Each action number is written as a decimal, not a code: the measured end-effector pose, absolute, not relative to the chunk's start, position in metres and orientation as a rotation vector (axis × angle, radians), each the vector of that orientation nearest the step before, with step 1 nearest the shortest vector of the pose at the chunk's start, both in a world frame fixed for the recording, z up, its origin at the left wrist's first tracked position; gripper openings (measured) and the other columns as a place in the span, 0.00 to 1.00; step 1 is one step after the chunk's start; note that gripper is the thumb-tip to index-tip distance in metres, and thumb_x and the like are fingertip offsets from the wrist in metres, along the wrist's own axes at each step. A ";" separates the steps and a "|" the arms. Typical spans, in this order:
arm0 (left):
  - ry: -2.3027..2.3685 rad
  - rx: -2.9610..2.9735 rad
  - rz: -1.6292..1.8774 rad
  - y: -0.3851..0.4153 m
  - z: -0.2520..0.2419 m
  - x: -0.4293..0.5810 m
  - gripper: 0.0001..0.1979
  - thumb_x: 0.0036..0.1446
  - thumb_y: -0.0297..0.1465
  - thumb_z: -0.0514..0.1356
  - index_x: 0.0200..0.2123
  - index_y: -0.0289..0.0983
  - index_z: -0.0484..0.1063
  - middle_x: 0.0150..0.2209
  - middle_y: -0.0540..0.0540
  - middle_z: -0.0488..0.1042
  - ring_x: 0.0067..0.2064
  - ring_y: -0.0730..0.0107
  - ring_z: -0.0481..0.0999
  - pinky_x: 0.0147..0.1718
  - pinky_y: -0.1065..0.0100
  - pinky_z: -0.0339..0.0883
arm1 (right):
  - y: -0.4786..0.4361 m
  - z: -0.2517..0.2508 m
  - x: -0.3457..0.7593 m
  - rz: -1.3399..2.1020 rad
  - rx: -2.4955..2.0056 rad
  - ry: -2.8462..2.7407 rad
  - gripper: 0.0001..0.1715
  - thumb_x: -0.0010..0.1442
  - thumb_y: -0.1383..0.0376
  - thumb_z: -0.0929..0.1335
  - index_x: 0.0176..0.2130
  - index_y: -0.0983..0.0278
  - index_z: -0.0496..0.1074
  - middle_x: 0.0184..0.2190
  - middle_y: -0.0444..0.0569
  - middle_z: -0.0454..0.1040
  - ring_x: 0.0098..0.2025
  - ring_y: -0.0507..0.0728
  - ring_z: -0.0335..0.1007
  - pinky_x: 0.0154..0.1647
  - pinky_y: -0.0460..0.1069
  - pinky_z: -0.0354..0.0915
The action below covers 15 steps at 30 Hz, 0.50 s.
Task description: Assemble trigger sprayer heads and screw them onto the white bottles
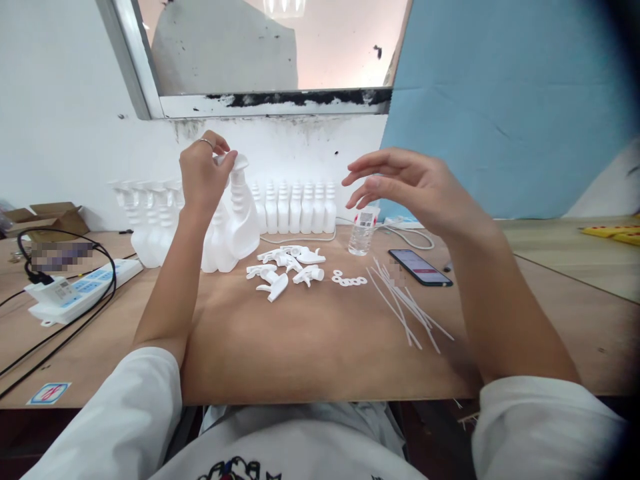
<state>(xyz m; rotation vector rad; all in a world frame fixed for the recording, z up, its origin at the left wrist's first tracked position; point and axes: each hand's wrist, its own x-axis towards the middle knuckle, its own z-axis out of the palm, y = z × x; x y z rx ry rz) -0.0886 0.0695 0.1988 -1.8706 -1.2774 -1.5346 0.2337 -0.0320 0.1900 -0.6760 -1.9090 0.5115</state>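
Observation:
My left hand [200, 177] is closed around the top of a white spray bottle [245, 223], its thumb and fingers pinching the sprayer head. The bottle leans a little among the other spray bottles [145, 237] at the left, partly hidden by my forearm. Over the table's right half my right hand [405, 180] hovers with fingers apart and nothing in them. Below and between the hands lie several loose white trigger sprayer heads [273, 283], small white ring washers [350, 281] and thin white tubes [400, 297].
Several capped-less white bottles [296, 210] line the wall at the back. A clear water bottle [362, 233] and a phone [420, 268] are at the right. On the left sit a power strip [100, 283] with black cables and an open cardboard box [50, 220].

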 end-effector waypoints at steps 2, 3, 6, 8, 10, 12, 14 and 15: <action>-1.303 -1.865 -1.496 0.080 0.196 -0.090 0.07 0.61 0.38 0.58 0.37 0.40 0.69 0.38 0.49 0.75 0.37 0.69 0.72 0.40 0.63 0.64 | -0.031 0.190 0.236 0.509 -0.687 -1.917 0.16 0.59 0.55 0.71 0.45 0.58 0.75 0.44 0.49 0.75 0.41 0.60 0.74 0.43 0.57 0.73; -1.327 -1.863 -1.475 0.085 0.194 -0.091 0.06 0.60 0.37 0.58 0.36 0.40 0.68 0.38 0.47 0.75 0.39 0.66 0.73 0.41 0.62 0.64 | -0.031 0.190 0.237 0.514 -0.699 -1.920 0.16 0.59 0.55 0.71 0.45 0.58 0.75 0.43 0.49 0.75 0.41 0.60 0.75 0.44 0.57 0.72; -1.406 -1.870 -1.407 0.098 0.189 -0.091 0.05 0.59 0.34 0.57 0.36 0.39 0.68 0.39 0.44 0.75 0.42 0.60 0.75 0.45 0.60 0.64 | -0.032 0.192 0.239 0.536 -0.728 -1.921 0.14 0.58 0.56 0.72 0.43 0.59 0.76 0.43 0.51 0.75 0.41 0.61 0.75 0.43 0.57 0.72; -1.451 -1.883 -1.370 0.105 0.185 -0.092 0.05 0.58 0.33 0.57 0.36 0.38 0.68 0.39 0.42 0.75 0.43 0.58 0.75 0.47 0.59 0.64 | -0.033 0.192 0.238 0.530 -0.731 -1.927 0.14 0.58 0.56 0.72 0.41 0.60 0.77 0.43 0.51 0.75 0.41 0.61 0.75 0.42 0.56 0.71; -1.499 -1.895 -1.339 0.111 0.182 -0.094 0.04 0.58 0.32 0.57 0.36 0.38 0.67 0.39 0.42 0.75 0.44 0.56 0.75 0.48 0.57 0.64 | -0.035 0.193 0.238 0.500 -0.744 -1.954 0.15 0.58 0.54 0.72 0.41 0.60 0.77 0.41 0.50 0.76 0.39 0.60 0.75 0.40 0.55 0.72; -1.541 -1.892 -1.312 0.115 0.179 -0.096 0.04 0.57 0.32 0.57 0.36 0.39 0.67 0.39 0.41 0.74 0.44 0.54 0.74 0.48 0.56 0.64 | -0.037 0.194 0.238 0.469 -0.785 -1.987 0.16 0.58 0.53 0.72 0.41 0.60 0.77 0.38 0.49 0.76 0.36 0.59 0.75 0.40 0.54 0.72; -1.560 -1.881 -1.287 0.117 0.178 -0.099 0.03 0.56 0.31 0.57 0.34 0.39 0.66 0.37 0.41 0.73 0.45 0.53 0.74 0.49 0.56 0.64 | -0.038 0.195 0.238 0.446 -0.839 -2.021 0.17 0.58 0.52 0.71 0.41 0.60 0.77 0.34 0.48 0.76 0.34 0.58 0.75 0.39 0.54 0.71; -1.558 -1.881 -1.275 0.117 0.178 -0.100 0.02 0.55 0.31 0.57 0.34 0.39 0.66 0.37 0.41 0.73 0.45 0.53 0.74 0.49 0.56 0.64 | -0.039 0.195 0.239 0.435 -0.861 -2.039 0.17 0.59 0.51 0.71 0.41 0.60 0.77 0.33 0.48 0.76 0.34 0.58 0.75 0.39 0.53 0.71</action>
